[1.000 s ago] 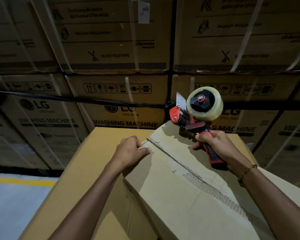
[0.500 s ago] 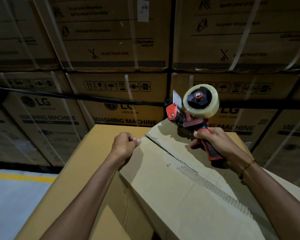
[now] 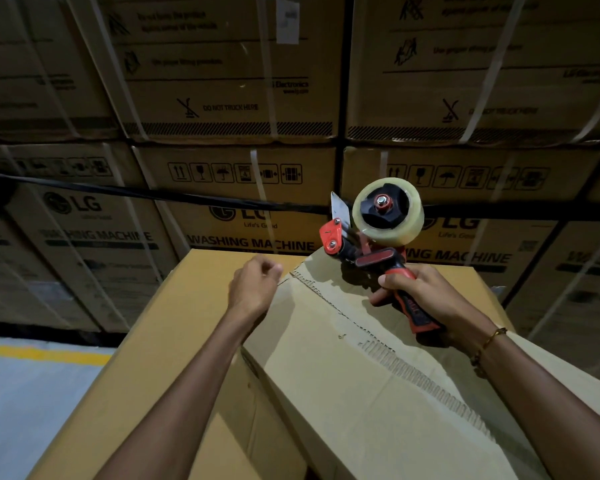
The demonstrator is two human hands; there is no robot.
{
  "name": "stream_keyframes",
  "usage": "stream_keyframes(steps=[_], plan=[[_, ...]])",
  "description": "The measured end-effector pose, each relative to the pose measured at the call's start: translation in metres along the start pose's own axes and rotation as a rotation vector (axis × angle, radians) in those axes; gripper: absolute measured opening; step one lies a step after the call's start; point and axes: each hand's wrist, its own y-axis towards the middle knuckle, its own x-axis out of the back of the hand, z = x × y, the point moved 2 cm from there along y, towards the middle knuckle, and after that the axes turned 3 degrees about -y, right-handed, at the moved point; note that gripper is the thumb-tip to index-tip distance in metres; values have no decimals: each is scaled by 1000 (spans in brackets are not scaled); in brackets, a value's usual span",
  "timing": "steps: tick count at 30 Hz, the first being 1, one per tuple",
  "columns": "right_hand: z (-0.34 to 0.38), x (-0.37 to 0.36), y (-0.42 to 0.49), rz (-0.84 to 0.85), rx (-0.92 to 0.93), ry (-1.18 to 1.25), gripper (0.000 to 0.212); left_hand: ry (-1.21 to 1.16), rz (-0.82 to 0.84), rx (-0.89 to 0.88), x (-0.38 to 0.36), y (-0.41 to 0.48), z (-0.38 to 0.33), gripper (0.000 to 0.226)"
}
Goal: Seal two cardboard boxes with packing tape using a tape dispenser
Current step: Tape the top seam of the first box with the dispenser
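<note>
Ahead, beyond both hands: wall of stacked brown printed washing-machine cartons (image 3: pixel 222 98). Under left forearm: large tan cardboard box (image 3: pixel 174 341). Under both hands: paler corrugated cardboard box (image 3: pixel 343 393), torn seam running between them. Right hand (image 3: pixel 426 296) grips red-black tape dispenser (image 3: pixel 374 258) by handle, clear roll uppermost, nose at paler box's far edge. Left hand (image 3: pixel 253 289) beside seam, fingers curled; whether pinching anything, cannot tell.

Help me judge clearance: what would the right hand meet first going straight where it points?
Likely the stacked cartons behind; the right hand holds its tape dispenser at the box's far edge. Depth unclear.
</note>
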Motion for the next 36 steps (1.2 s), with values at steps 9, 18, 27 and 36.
stream_keyframes(steps=[9,18,27,36], plan=[[-2,2,2,49,-55,141,25,349,414,-337,-7,0,-12,43],[19,-5,-17,157,-170,741,18,-475,388,-259,-4,-24,-69,48],[35,15,-30,67,-74,406,19,-707,150,2,-9,-33,-42,14],[58,35,-36,36,-30,-44,17,-779,392,-58,-1,-20,-76,52]])
